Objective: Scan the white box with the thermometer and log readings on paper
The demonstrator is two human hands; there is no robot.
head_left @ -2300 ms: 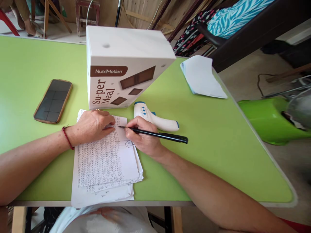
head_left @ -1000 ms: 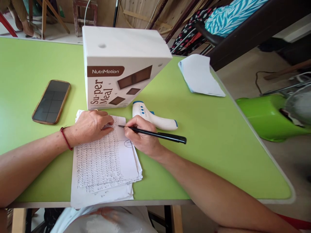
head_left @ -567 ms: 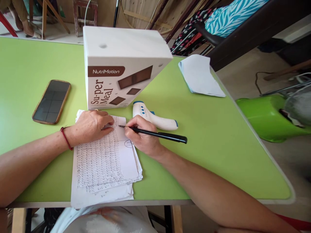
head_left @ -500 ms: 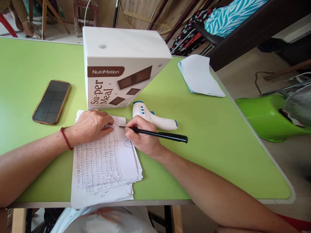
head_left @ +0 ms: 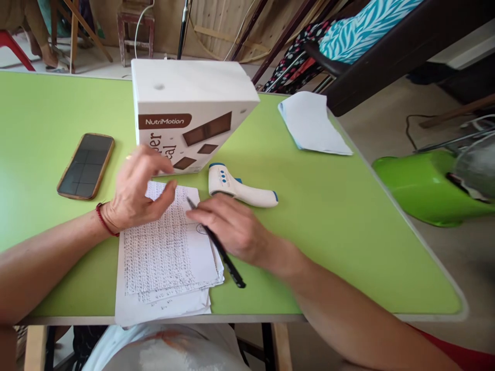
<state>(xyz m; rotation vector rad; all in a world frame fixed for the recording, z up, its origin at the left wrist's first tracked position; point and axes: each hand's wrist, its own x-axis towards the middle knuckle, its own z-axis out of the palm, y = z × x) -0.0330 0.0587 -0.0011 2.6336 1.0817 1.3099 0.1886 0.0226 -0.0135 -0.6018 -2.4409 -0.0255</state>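
A black pen (head_left: 224,253) is held in my right hand (head_left: 235,226), its tip pointing up and left over the paper. Below both hands lies a stack of sheets (head_left: 166,257) covered in dense handwriting, with a circled mark near the right edge. My left hand (head_left: 139,188) is raised over the upper left of the stack, thumb and fingers apart, nothing between them. Behind it stands a white NutriMotion box (head_left: 193,82), part of its lettering hidden by the fingers. Just beyond my right hand rests a white and blue infrared thermometer (head_left: 243,190).
A phone in a brown case (head_left: 85,166) lies at the left on the green table (head_left: 340,232). Folded white paper (head_left: 315,123) sits near the right edge. On the floor at the right is a green bucket (head_left: 417,185). Part of a seated person (head_left: 34,31) shows at the far left.
My left hand has lifted off the paper and its fingers have spread. My right hand has turned, swinging the pen's rear end down and toward me.
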